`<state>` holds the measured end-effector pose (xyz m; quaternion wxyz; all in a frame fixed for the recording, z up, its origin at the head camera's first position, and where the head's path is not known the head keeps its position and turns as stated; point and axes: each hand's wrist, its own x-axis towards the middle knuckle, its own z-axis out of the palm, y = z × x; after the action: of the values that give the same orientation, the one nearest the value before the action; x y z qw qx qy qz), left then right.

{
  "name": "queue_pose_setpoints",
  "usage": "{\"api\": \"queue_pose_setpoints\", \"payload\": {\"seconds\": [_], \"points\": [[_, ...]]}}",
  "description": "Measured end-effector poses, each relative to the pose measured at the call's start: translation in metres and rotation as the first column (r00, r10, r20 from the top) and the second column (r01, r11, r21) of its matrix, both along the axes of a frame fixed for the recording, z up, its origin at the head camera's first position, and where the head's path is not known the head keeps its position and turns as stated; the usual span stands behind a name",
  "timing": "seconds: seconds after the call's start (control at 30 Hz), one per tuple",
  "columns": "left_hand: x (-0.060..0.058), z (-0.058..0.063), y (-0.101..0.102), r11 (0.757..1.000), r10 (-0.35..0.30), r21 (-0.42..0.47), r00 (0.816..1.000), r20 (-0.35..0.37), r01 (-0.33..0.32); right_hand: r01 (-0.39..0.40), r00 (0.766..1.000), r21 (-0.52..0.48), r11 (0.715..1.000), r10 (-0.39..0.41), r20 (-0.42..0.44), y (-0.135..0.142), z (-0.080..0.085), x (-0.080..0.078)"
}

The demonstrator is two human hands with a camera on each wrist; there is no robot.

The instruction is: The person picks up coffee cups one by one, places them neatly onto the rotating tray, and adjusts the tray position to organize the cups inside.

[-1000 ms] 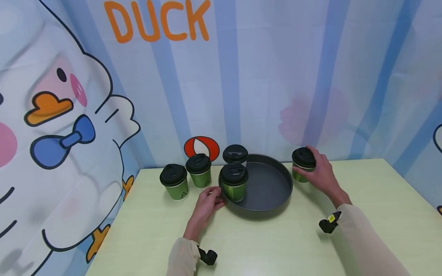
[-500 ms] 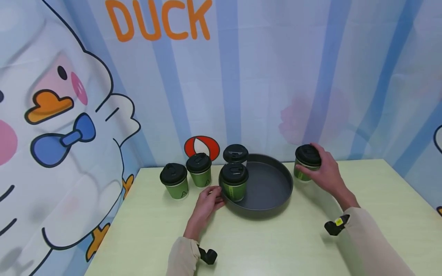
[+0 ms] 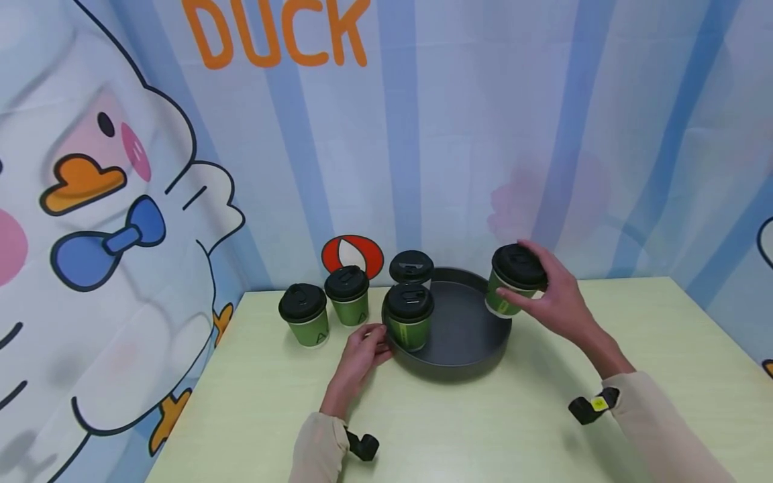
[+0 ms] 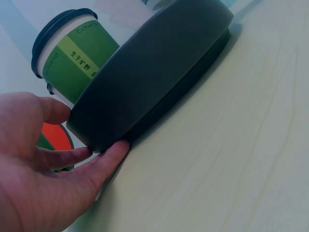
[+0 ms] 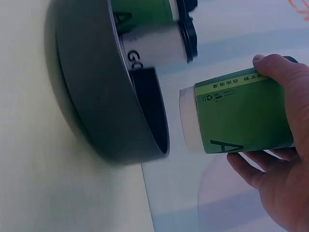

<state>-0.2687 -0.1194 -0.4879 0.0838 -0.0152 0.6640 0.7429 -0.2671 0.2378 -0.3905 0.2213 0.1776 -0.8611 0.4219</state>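
My right hand (image 3: 558, 295) grips a green paper coffee cup (image 3: 506, 295) with a black lid, thumb on one side and fingers on the other. The cup hangs slightly tilted by the pan's right rim; in the right wrist view its white base (image 5: 190, 121) stands apart from the pan wall. My left hand (image 3: 360, 354) holds the left edge of the dark round pan (image 3: 449, 372), its thumb at the rim and fingers low on the side. Inside the pan's left part stands another green lidded cup (image 3: 409, 329), with a black-lidded white cup (image 5: 157, 48) behind it, mostly hidden in the head view.
Two more green lidded cups (image 3: 311, 329) (image 3: 353, 310) stand on the pale table (image 3: 241, 416) left of the pan. A printed curtain (image 3: 459, 134) hangs right behind the table's back edge.
My right hand has lifted its cup off the table, first shifting slightly right, then left to the pan's rim. The left hand and the pan have stayed in place.
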Motion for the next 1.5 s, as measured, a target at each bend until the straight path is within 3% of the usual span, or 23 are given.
{"api": "queue_pose_setpoints", "payload": {"seconds": [0.23,0.63,0.97,1.5], "points": [[0.0,0.0,-0.001,1.0,-0.004,-0.001,1.0,0.0,0.004,-0.107,0.994,0.025,0.994,0.107,0.005,-0.029,-0.006,0.016],[0.0,-0.001,-0.001,1.0,0.0,-0.007,1.0,-0.001,0.0,-0.247,0.969,0.071,0.966,0.244,0.042,-0.068,-0.037,0.029],[0.001,0.0,0.0,1.0,-0.007,0.001,1.0,0.0,0.007,-0.254,0.967,0.106,0.961,0.256,-0.001,-0.078,-0.052,0.028],[0.002,0.004,-0.001,1.0,-0.009,0.002,1.0,0.004,0.009,-0.26,0.966,0.132,0.957,0.255,0.055,-0.077,-0.05,0.028]]}}
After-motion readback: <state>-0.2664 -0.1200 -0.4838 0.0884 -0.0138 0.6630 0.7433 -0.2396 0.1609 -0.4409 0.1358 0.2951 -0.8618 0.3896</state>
